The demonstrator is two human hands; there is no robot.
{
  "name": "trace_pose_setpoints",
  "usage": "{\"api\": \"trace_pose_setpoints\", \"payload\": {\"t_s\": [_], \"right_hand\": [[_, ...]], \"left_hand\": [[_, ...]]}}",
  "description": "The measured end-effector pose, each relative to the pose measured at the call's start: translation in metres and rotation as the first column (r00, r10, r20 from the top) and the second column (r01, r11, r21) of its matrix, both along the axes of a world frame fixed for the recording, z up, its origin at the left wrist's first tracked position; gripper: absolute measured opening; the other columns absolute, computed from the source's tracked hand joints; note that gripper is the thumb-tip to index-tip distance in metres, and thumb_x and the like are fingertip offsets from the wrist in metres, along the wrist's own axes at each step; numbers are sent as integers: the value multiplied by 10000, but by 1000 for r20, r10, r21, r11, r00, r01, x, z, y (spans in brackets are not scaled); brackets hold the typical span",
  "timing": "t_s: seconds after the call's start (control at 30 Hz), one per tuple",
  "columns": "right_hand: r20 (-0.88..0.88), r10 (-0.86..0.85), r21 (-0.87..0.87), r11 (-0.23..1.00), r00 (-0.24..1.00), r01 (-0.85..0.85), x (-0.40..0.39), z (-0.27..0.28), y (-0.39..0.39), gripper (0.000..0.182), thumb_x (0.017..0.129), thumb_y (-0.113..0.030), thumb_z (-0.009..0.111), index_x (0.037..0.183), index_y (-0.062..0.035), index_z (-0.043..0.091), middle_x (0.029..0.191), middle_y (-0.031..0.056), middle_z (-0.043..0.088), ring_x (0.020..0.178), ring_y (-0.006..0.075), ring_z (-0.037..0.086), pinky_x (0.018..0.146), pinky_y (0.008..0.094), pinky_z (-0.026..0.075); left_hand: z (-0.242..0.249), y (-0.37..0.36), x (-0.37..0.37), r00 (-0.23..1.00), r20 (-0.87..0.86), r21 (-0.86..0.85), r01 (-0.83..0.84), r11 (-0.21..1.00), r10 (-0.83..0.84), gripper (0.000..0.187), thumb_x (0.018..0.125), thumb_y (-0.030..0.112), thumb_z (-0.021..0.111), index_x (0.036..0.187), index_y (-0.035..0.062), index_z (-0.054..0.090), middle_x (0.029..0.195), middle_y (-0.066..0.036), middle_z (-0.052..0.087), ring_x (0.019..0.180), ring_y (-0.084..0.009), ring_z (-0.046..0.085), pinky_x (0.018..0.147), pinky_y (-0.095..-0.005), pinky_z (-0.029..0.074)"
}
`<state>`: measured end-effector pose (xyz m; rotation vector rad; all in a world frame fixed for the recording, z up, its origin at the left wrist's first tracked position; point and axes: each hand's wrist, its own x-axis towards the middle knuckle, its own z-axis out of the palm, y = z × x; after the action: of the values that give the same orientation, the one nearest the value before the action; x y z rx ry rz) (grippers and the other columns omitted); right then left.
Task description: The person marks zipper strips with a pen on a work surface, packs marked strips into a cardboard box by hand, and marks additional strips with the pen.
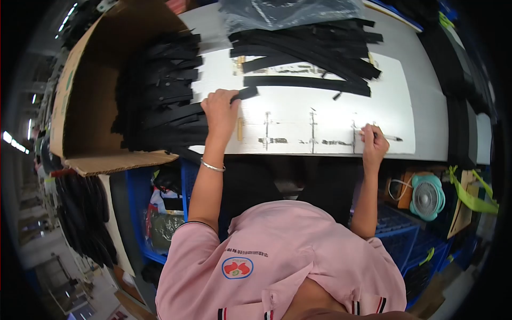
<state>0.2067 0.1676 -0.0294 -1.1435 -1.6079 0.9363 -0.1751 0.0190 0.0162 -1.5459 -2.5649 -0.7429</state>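
Note:
My left hand point(220, 113) is closed on the end of a black strip point(246, 94), beside the pile of black strips point(160, 85) at the left. My right hand point(375, 140) holds a thin pen point(393, 137) over the right part of the white board point(298, 117). Dark marks and lines run along the board's near edge. Beyond my hands, more black strips point(309, 48) lie across the board, some crossing each other. One long strip lies nearly level just in front of that heap.
An open cardboard box point(88, 90) stands at the left, around the strip pile. Clear plastic point(288, 12) lies at the table's far side. Below the table are blue crates point(140, 213) and a small turquoise fan point(427, 197).

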Motion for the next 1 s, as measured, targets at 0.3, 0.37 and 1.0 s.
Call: {"api": "trace_pose_setpoints", "payload": {"t_s": [0.3,0.37,1.0], "right_hand": [[-33,-16,84,996,999,19,-8,2,0,167,963,-112,669,867,18,710,665,12,649,606,36,530,549,225,418],[-47,-33,58,998,998,36,-10,7,-2,158,956,-109,679,858,10,713,642,8,640,599,29,530,538,215,410],[479,-350,636,770,805,-43,22,5,-38,460,788,-28,761,1239,-71,682,1118,28,716,1102,236,619,1009,432,426]], "left_hand": [[-10,36,17,987,-67,201,158,967,-148,76,914,111,631,933,74,695,990,-90,677,995,-284,616,895,-435,425],[-8,40,39,972,72,181,208,961,-224,113,940,106,582,923,71,688,979,-97,676,961,-289,633,837,-425,463],[-15,32,176,904,161,270,346,898,-397,433,883,134,733,1298,66,632,1337,-123,608,1280,-318,528,1111,-463,343]]}}
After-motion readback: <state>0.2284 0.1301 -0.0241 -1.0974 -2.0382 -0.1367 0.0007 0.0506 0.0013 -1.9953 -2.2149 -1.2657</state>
